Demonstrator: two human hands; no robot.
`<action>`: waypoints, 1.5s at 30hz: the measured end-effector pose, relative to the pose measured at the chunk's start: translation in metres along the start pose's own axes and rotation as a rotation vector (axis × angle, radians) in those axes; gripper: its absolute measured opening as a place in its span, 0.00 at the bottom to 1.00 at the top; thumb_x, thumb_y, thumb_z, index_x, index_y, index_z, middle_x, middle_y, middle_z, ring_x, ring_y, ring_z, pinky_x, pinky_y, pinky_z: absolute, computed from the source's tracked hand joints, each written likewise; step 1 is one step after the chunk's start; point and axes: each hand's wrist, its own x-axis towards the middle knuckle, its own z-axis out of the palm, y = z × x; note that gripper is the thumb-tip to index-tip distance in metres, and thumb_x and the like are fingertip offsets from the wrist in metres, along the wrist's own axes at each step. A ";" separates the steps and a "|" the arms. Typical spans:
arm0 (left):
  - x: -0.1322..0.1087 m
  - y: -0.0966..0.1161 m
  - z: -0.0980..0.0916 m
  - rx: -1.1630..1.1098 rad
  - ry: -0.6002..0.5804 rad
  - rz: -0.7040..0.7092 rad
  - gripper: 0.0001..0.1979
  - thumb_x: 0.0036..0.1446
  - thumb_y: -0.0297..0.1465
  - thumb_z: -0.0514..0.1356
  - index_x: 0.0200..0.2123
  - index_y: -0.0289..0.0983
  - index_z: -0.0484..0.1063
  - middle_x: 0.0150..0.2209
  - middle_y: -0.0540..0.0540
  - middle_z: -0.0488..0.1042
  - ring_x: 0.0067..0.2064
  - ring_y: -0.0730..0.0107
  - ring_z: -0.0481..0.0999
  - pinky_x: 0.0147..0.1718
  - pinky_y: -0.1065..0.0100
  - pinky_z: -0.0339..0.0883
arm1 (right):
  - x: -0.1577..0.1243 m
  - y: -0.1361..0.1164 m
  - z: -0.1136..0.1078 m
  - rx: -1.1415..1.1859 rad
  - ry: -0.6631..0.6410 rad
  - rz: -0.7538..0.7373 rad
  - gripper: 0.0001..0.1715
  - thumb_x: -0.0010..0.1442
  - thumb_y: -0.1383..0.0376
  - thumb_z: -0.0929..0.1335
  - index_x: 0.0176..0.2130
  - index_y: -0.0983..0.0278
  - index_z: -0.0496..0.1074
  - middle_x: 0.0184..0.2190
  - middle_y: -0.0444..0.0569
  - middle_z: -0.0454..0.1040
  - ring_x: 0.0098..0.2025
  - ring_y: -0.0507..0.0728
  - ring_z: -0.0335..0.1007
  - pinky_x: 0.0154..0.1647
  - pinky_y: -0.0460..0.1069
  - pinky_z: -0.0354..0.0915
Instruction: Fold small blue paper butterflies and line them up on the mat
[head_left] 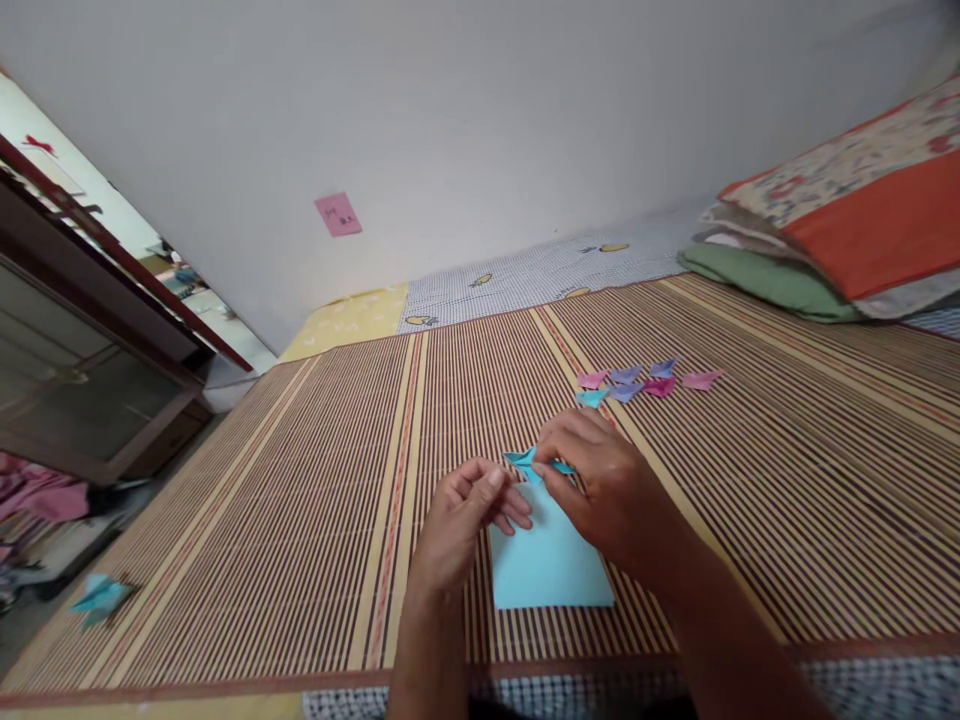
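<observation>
Between the thumb and fingers of my right hand (604, 480) is a small blue origami piece (521, 460) with a pointed left end; the hand covers part of it. My left hand (472, 510) is just left of it, its fingers loosely bent and apart, with nothing visibly held. Whether its fingertips touch the paper's left tip I cannot tell. Below both hands a flat light blue sheet of paper (553, 565) lies on the striped mat (330, 540).
Several small origami pieces (660, 387) in pink, purple and blue sit farther back. A crumpled-looking blue folded paper (101, 598) lies at the left edge. Folded bedding (862, 240) is stacked at the right. A pink note (338, 214) is on the wall (480, 120).
</observation>
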 end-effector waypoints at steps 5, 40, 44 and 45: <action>0.001 0.002 0.010 0.060 0.195 0.083 0.19 0.58 0.44 0.66 0.41 0.34 0.74 0.31 0.46 0.79 0.29 0.69 0.80 0.26 0.72 0.70 | -0.001 -0.002 0.004 -0.022 -0.044 -0.011 0.10 0.62 0.77 0.65 0.30 0.65 0.67 0.32 0.51 0.70 0.38 0.60 0.63 0.39 0.54 0.59; 0.001 -0.005 0.019 0.027 0.172 0.100 0.16 0.57 0.38 0.67 0.46 0.36 0.76 0.42 0.41 0.81 0.43 0.63 0.79 0.38 0.66 0.73 | -0.002 0.001 0.011 0.003 -0.112 -0.002 0.11 0.62 0.75 0.63 0.30 0.62 0.64 0.33 0.51 0.69 0.39 0.60 0.63 0.40 0.54 0.60; 0.002 -0.004 0.018 0.024 0.159 0.059 0.17 0.57 0.39 0.67 0.46 0.36 0.76 0.40 0.41 0.80 0.40 0.65 0.78 0.37 0.67 0.73 | -0.002 0.002 0.014 -0.009 -0.139 0.016 0.11 0.62 0.74 0.61 0.30 0.62 0.62 0.33 0.51 0.68 0.37 0.60 0.62 0.38 0.54 0.59; 0.002 -0.004 0.018 0.023 0.145 0.049 0.16 0.56 0.38 0.68 0.45 0.35 0.77 0.38 0.43 0.79 0.39 0.66 0.78 0.36 0.67 0.73 | -0.002 0.003 0.015 -0.012 -0.138 0.023 0.11 0.62 0.74 0.62 0.30 0.62 0.62 0.32 0.50 0.68 0.37 0.59 0.62 0.38 0.54 0.59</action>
